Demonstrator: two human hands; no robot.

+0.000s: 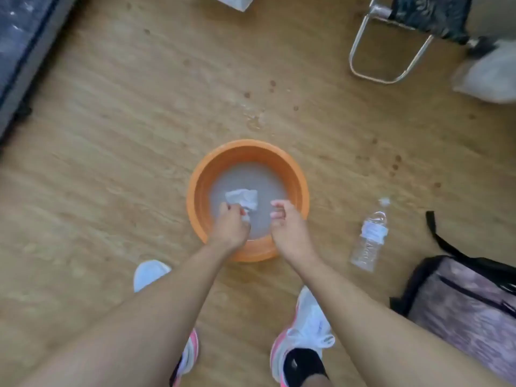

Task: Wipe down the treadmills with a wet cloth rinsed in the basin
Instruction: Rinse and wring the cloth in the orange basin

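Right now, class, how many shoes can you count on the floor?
2. The left shoe lies left of the basin, its middle hidden under the left forearm. The right shoe lies on the near side of the basin, between the arms.

— How is the light looking?
— Soft, even brightness is filling the room. The wooden floor (111,163) is glowing warm, with barely any shadows; its source is not showing.
— Anything blurring?
— Everything is looking slightly soft. The white bag (491,76) at the floor's top right edge is smearing most. The wide lens is bending the edges, and the basin (245,146) water is giving off a pale sheen.
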